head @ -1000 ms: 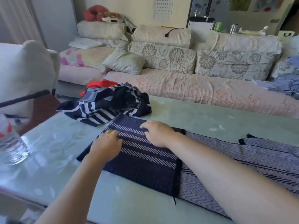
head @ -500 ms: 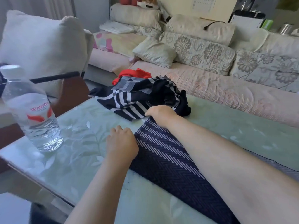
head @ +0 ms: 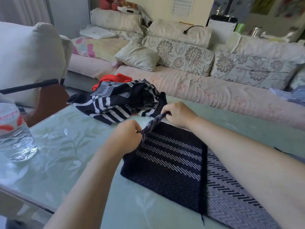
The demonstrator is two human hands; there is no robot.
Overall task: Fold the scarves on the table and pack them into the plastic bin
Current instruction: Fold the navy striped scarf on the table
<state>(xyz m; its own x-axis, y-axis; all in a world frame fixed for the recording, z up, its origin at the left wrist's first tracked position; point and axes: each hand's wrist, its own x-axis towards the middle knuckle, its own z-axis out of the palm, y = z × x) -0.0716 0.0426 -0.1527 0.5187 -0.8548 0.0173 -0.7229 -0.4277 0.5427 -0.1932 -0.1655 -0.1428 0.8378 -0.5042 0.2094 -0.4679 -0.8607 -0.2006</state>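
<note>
Both hands had gone from pressing flat to pinching: left hand [head: 127, 138] and right hand [head: 177, 114] each gripped the navy scarf [head: 173, 162] by its left end, lifted off the table [head: 66, 146]. Another fold probably starting; bin unseen.

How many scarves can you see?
3: a navy zigzag scarf nearest, a crumpled black-and-white scarf behind it, and a red scarf peeking out farther back. The pile may hide more.

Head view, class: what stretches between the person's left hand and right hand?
The raised end of the dark zigzag scarf, pinched by the left hand and the right hand; the head view shows it.
</note>
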